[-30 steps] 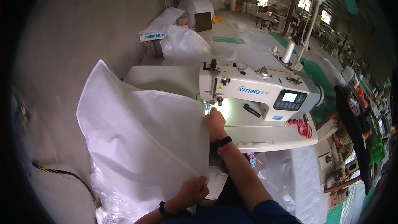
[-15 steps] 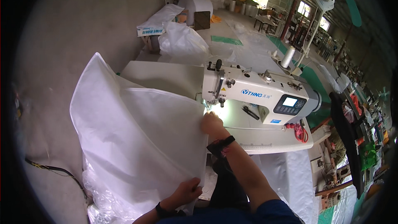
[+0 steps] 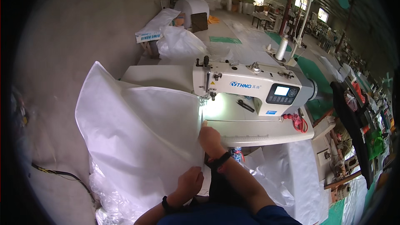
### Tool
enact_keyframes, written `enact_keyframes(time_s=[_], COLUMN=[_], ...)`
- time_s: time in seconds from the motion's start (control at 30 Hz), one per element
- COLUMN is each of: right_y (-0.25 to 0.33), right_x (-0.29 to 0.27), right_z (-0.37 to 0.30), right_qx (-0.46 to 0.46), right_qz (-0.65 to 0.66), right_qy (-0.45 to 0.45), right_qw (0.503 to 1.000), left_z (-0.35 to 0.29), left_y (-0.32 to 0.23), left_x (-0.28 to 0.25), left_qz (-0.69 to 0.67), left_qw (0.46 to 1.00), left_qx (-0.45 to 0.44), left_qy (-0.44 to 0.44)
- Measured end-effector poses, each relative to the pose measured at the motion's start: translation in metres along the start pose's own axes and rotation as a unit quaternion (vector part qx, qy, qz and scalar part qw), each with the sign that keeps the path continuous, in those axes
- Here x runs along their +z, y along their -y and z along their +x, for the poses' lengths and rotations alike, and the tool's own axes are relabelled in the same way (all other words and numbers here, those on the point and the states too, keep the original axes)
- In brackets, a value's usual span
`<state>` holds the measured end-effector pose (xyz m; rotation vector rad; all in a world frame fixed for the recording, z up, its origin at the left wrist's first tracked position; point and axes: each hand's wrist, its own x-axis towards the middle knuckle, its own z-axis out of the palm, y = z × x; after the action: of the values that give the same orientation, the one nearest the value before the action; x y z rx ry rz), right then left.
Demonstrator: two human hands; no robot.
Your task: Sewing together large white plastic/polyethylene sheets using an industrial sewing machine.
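Note:
A large sheet of white fabric (image 3: 146,129) drapes over the left side of the sewing table, its right edge running under the needle area of a white sewing machine (image 3: 246,83). My right hand (image 3: 209,141) grips that edge just in front of the needle, its fingers pinched together. Lower on the same edge, my left hand (image 3: 190,182) is closed on the cloth near my lap. The machine's lamp lights the needle plate brightly. Some of the fabric's edge is hidden behind my hands.
On the sewing table (image 3: 241,139) lie a black-handled tool (image 3: 246,106) and red-handled scissors (image 3: 301,124). A white thread cone (image 3: 282,49) stands behind the machine. Clear plastic (image 3: 110,200) bunches below the fabric, and a dark cable (image 3: 62,172) runs along the left.
My right hand has moved back from the needle toward me along the fabric edge. My left hand has risen slightly along the cloth. The whole view has shifted a little.

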<state>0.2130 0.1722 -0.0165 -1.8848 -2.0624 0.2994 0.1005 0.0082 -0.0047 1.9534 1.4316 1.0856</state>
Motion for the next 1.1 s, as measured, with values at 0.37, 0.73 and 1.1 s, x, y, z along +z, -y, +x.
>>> enact_keyframes(time_s=[0.37, 0.73, 1.1], right_y=[-0.001, 0.006, -0.002], right_x=[0.003, 0.001, -0.006], right_z=[-0.039, -0.034, 0.024], right_qx=[0.006, 0.019, -0.017], right_qz=[0.061, 0.073, 0.009], right_qy=[0.008, 0.018, -0.004], right_qw=[0.998, 0.997, 1.000], left_z=[0.003, 0.019, 0.069], left_y=[0.007, 0.036, 0.129], left_x=[0.007, 0.008, -0.135], left_qz=[0.035, 0.015, 0.424], left_qw=[0.997, 0.995, 0.881], left_qx=[-0.047, -0.098, -0.144], left_qy=[0.052, 0.019, -0.150])
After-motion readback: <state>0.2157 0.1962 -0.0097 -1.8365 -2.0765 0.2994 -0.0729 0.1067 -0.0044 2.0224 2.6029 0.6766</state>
